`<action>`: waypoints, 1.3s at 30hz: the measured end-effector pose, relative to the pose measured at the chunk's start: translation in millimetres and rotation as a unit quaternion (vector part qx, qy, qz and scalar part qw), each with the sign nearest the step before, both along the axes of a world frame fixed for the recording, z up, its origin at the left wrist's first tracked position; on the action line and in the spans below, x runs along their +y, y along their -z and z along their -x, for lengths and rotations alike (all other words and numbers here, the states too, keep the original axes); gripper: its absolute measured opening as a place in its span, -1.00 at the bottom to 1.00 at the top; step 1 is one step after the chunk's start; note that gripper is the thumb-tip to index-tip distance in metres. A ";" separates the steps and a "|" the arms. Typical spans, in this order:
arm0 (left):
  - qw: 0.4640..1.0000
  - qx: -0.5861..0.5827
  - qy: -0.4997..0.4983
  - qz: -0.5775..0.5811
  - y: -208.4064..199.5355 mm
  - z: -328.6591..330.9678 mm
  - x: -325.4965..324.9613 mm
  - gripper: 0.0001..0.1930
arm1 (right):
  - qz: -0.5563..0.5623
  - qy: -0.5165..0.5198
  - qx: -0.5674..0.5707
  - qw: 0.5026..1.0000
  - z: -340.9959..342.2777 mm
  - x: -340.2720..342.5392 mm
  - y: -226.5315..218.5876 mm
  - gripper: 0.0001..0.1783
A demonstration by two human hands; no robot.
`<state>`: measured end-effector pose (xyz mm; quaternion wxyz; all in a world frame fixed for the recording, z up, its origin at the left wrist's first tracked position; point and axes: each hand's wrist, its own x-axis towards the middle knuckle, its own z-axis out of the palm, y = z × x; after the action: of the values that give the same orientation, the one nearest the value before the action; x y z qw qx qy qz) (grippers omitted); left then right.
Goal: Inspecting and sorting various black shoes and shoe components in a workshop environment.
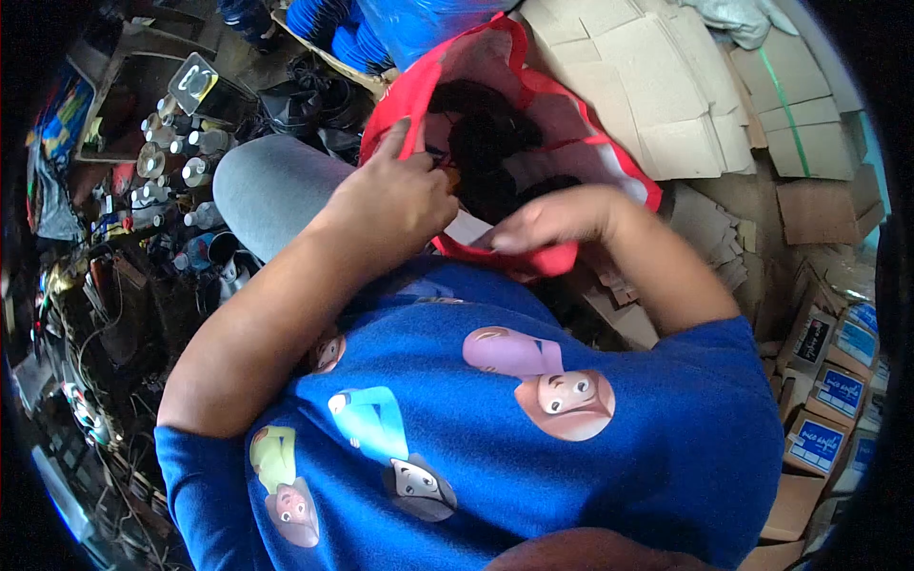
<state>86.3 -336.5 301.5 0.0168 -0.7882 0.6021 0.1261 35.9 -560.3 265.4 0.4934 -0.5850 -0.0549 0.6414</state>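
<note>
A red bag (388,112) with a pale lining stands open in front of me, its mouth tilted toward me. Dark, fuzzy-looking stuff (486,143) lies inside; I cannot make out what it is. My left hand (405,195) grips the bag's left rim, the index finger stretched along the red edge and the other fingers curled. Inside the near rim is my right hand (562,217), smeared by motion, its fingertips close to a white flat piece (466,228). Whether those fingers pinch anything does not show clearly.
Flattened cardboard (638,86) lies stacked beyond the bag on the right. Several small boxes with blue labels (819,443) line the right side. On the left are several capped bottles (195,171), a clear container (195,86) and tangled clutter. A blue plastic bag (409,33) sits behind.
</note>
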 end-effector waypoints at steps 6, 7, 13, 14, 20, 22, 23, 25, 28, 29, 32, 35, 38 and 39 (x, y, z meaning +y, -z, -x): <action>0.993 -0.020 -0.074 0.089 -2.0 13.2 19.6 -0.95 | 0.378 -0.139 -0.327 0.855 -89.3 -60.2 104.2 -0.49; 0.992 -0.021 -0.083 0.093 -2.9 14.5 18.9 -0.96 | 0.433 -0.141 -0.397 0.797 -95.1 -56.6 124.7 -0.43; 0.988 -0.013 -0.106 0.115 -1.1 17.3 16.0 -0.95 | 0.427 0.028 -0.588 0.687 -97.2 -32.6 221.0 -0.33; 0.989 -0.004 -0.111 0.093 -0.8 16.9 17.5 -0.95 | 0.441 0.032 -0.634 0.635 -100.3 -27.9 230.6 -0.42; 0.992 0.014 -0.117 0.047 -2.0 14.8 19.5 -0.91 | 0.433 -0.043 -0.549 0.714 -124.3 3.3 242.5 -0.58; 0.992 0.010 -0.119 0.039 -2.6 13.9 16.9 -0.90 | 0.404 -0.026 -0.535 0.742 -122.2 10.4 237.7 -0.57; 0.992 0.000 -0.119 0.045 -2.3 13.3 16.0 -0.90 | 0.412 -0.041 -0.561 0.717 -120.0 13.3 236.6 -0.57; 0.992 -0.013 -0.118 0.051 -2.0 13.1 13.7 -0.90 | 0.417 -0.051 -0.592 0.688 -116.1 14.5 236.8 -0.56; 0.990 -0.025 -0.116 0.072 -2.3 14.0 13.2 -0.90 | 0.414 0.118 -0.614 0.661 -117.3 5.5 238.8 -0.74; 0.990 -0.013 -0.120 0.075 -2.7 15.0 13.1 -0.90 | 0.414 0.076 -0.608 0.673 -119.3 -1.1 236.6 -0.71; 0.989 0.006 -0.120 0.083 -4.7 16.7 14.7 -0.90 | 0.400 0.042 -0.588 0.702 -121.6 -26.8 206.2 -0.64; 0.989 0.021 -0.117 0.086 -8.0 17.1 15.6 -0.87 | 0.391 0.066 -0.543 0.740 -111.2 -48.2 133.3 -0.61; 0.978 0.080 -0.139 0.130 -11.8 15.7 14.4 -0.65 | 0.171 0.168 -0.579 0.779 -94.5 -53.1 39.2 -0.52; 0.962 0.119 -0.168 0.178 -13.1 15.2 13.6 -0.46 | 0.027 0.235 -0.554 0.799 -90.1 -51.9 12.0 -0.51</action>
<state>71.2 -323.0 314.6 -0.2167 -0.8476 0.4715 0.1108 125.9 -612.1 253.3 0.4989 -0.8481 -0.1624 0.0738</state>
